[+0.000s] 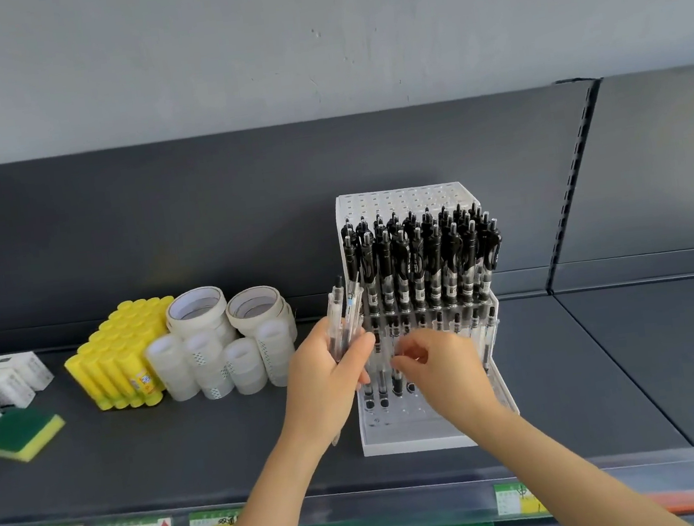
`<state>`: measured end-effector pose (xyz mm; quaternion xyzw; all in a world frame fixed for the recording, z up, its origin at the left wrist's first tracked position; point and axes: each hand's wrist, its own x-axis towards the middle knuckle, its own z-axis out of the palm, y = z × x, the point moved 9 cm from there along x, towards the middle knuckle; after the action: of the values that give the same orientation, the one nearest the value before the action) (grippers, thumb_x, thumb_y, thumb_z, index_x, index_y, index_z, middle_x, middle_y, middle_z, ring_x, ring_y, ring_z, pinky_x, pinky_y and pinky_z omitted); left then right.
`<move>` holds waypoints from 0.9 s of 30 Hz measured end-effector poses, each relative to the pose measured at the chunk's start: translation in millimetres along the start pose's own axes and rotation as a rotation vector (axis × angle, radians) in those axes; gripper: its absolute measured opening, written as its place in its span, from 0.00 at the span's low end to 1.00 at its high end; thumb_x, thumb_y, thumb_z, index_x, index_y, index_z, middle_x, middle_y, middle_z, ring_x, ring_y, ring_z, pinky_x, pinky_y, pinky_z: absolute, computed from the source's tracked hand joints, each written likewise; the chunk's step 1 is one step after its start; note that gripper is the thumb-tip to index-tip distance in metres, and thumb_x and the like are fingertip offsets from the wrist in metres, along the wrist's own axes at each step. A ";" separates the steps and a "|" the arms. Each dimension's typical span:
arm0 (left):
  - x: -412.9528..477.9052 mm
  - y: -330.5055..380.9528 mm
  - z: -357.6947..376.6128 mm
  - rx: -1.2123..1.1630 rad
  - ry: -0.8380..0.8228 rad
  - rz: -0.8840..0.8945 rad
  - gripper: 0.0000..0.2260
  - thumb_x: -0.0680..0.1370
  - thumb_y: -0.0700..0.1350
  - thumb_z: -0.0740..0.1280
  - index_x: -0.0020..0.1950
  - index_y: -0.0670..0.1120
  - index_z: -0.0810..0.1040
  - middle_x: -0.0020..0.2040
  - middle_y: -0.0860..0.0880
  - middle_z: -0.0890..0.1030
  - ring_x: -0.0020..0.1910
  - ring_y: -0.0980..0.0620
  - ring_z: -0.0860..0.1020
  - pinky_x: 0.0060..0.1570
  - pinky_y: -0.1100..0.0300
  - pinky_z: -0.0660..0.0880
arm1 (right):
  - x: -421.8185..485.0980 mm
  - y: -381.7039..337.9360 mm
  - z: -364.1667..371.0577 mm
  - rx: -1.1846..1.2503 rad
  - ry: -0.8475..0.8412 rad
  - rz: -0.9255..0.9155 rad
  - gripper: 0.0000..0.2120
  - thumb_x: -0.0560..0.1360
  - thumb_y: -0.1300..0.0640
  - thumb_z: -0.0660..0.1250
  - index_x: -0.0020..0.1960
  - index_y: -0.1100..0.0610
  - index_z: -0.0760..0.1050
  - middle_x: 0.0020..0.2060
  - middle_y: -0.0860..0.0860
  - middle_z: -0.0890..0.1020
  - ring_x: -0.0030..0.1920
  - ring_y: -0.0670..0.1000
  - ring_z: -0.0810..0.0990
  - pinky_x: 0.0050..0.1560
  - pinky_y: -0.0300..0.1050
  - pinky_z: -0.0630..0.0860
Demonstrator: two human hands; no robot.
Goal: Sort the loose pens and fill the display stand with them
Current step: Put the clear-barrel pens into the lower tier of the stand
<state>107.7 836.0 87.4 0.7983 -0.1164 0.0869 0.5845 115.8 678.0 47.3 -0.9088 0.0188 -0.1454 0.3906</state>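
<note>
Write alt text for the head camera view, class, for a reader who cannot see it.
A person's left hand grips a bunch of clear pens while the right hand reaches into a white display stand, partly filled with black pens, on a dark shelf.

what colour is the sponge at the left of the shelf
The rectangular scouring sponge is dark green on top, yellow foam beneath; head view.

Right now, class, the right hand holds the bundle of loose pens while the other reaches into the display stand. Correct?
No: the head view shows the left hand holding the loose pens; the right hand reaches into the display stand.
</note>
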 end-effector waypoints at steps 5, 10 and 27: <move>-4.1 -4.8 1.0 -0.039 -0.028 -0.049 0.04 0.78 0.41 0.66 0.45 0.42 0.77 0.32 0.46 0.79 0.25 0.61 0.75 0.28 0.70 0.70 | -2.0 9.0 13.2 -0.027 -0.027 0.007 0.03 0.75 0.55 0.70 0.44 0.53 0.82 0.33 0.43 0.79 0.32 0.43 0.77 0.36 0.39 0.77; -4.8 -8.1 4.5 -0.083 -0.044 -0.078 0.04 0.75 0.37 0.68 0.48 0.38 0.77 0.30 0.50 0.80 0.25 0.60 0.75 0.27 0.69 0.70 | -4.2 13.8 11.4 -0.117 -0.092 0.047 0.07 0.75 0.55 0.69 0.42 0.59 0.80 0.33 0.50 0.81 0.33 0.51 0.79 0.38 0.45 0.78; -14.2 -5.5 55.9 -0.147 -0.231 -0.089 0.03 0.77 0.41 0.68 0.48 0.45 0.75 0.40 0.45 0.84 0.36 0.50 0.83 0.38 0.56 0.80 | -15.2 8.1 -55.3 0.652 -0.128 0.194 0.10 0.75 0.61 0.68 0.36 0.59 0.80 0.27 0.53 0.76 0.30 0.50 0.70 0.29 0.39 0.66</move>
<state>95.8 785.6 61.6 0.7626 -0.1534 -0.0406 0.6271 86.5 635.7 73.8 -0.7376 0.0331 -0.0484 0.6726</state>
